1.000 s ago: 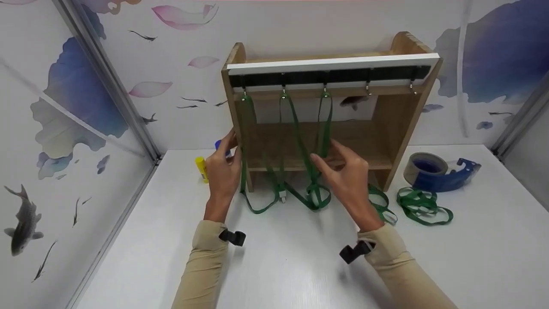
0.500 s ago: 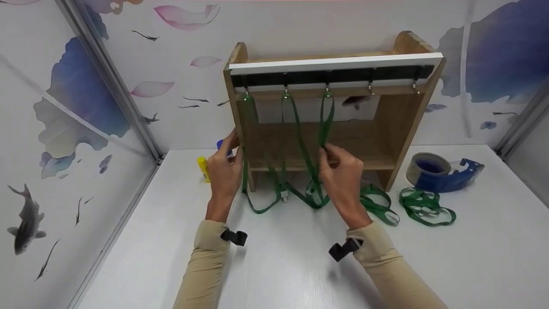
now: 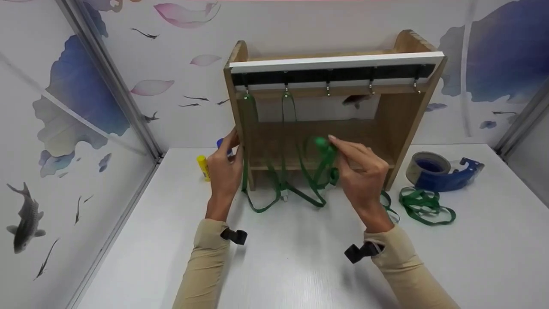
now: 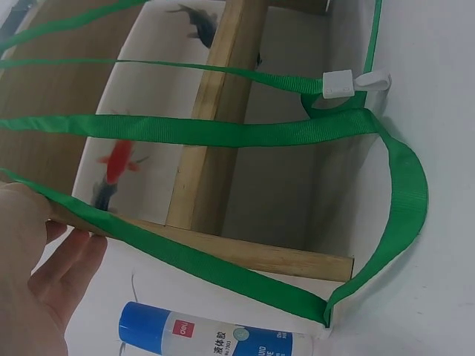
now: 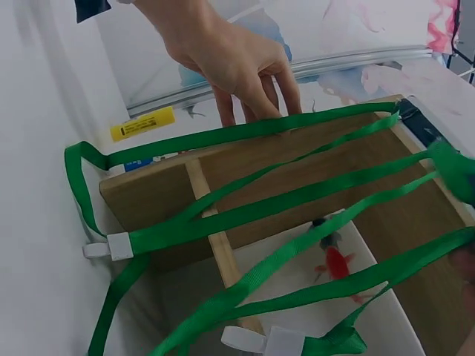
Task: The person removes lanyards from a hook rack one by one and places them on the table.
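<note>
The left hand [image 3: 225,171] rests at the left side panel of the wooden rack [image 3: 420,103], fingers behind its edge. Two green lanyards [image 3: 246,167] hang from the two leftmost hooks of the rack's black strip [image 3: 309,76], their lower ends on the table. The right hand [image 3: 362,178] pinches another green lanyard [image 3: 326,159], off the hooks, in front of the lower shelf. White clips [image 5: 286,341] show on lanyards in the right wrist view. The third, fourth and fifth hooks carry nothing.
Coiled green lanyards [image 3: 424,205] lie at the right, near a blue tape dispenser [image 3: 446,180] with its roll. A yellow stick [image 3: 203,168] and a blue-capped glue bottle [image 4: 215,330] stand behind the left hand. A patterned wall [image 3: 334,21] rises behind the rack.
The right hand first closed on the lanyard at the third hook, then took it off that hook, moving right and toward the person. The left hand has stayed at the side panel.
</note>
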Available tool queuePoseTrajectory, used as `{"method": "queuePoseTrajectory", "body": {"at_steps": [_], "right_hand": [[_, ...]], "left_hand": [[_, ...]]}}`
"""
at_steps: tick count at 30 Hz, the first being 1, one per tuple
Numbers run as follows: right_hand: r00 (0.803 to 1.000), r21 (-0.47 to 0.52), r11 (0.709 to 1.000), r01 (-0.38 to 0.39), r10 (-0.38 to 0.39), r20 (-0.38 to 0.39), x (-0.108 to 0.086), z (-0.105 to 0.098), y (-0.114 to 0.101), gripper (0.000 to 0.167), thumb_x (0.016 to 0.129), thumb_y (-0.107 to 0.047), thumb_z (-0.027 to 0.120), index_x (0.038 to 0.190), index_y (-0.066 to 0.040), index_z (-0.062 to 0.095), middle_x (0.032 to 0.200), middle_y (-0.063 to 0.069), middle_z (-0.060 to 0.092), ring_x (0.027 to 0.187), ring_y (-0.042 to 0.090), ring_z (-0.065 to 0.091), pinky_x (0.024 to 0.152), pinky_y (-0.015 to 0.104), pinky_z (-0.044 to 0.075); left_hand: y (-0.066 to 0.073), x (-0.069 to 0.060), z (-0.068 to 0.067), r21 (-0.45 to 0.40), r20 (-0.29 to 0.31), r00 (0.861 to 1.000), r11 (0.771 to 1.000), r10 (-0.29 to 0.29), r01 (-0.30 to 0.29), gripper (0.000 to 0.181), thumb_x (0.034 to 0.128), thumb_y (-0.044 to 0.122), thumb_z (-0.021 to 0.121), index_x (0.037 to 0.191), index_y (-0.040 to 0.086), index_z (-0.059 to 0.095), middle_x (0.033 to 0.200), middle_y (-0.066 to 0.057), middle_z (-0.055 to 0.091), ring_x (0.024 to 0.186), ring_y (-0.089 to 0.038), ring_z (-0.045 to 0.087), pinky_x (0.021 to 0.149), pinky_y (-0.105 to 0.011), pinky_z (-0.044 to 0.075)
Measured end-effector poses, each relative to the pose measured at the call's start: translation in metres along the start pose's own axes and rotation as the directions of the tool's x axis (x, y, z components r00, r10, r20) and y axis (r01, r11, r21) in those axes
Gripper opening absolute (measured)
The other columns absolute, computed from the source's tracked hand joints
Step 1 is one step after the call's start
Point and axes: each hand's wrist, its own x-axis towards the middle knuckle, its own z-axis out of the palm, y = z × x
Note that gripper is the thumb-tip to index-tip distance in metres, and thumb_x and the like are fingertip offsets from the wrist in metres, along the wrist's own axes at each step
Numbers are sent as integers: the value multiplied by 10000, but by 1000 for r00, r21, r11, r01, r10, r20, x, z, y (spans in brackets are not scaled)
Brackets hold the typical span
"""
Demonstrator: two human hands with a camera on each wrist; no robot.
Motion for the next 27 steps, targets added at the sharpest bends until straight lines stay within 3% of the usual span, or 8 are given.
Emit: {"method": "queuePoseTrajectory", "body": {"at_steps": [6, 11, 15, 21, 27], "right_hand": [[994, -8, 1000, 7, -6, 105, 0, -18, 5, 338, 959, 92, 723, 1131, -157, 874, 1080, 42, 855, 989, 2, 778, 884, 155, 620], [978, -40, 999, -16, 24, 209, -3, -35, 14, 358, 938, 117, 725, 1115, -155, 878, 1088, 41, 856, 1030, -76, 752, 930, 118, 590], [955, -41, 996, -77, 85, 282, -4, -48, 19, 357, 961, 80, 724, 1149, -185, 871, 1141, 21, 848, 1051, -71, 756, 942, 124, 589], [906, -60, 983, -176, 186, 382, -5, -65, 22, 355, 1012, 2, 699, 1243, -229, 838, 1224, 3, 829, 1050, -42, 765, 903, 128, 603], [880, -112, 970, -218, 245, 408, -4, -71, 26, 284, 1051, -135, 720, 1293, -249, 814, 1284, -13, 807, 1122, -91, 725, 932, 103, 579]], "left_hand": [[0, 0, 0, -4, -1, 1000, 1000, -1, 1, 485, 1053, 198, 727, 1526, 165, 626, 1337, -49, 789, 1192, -233, 783, 893, -399, 686], [0, -1, 0, 2, 6, 1000, 1000, -3, 3, 483, 1056, 208, 723, 1527, 164, 625, 1339, -45, 789, 1195, -224, 781, 897, -383, 683], [0, -1, 0, -3, 3, 1000, 1000, 3, -3, 486, 1056, 203, 725, 1530, 166, 623, 1335, -46, 790, 1186, -230, 783, 897, -394, 684], [-1, -1, 1, -8, -3, 1000, 1000, 12, -12, 485, 1059, 225, 720, 1531, 171, 625, 1323, -42, 796, 1157, -220, 790, 889, -398, 687], [-2, -1, 2, -21, -2, 1000, 1000, 15, -15, 490, 1057, 226, 722, 1533, 172, 622, 1325, -40, 795, 1152, -211, 789, 891, -397, 686]]}}
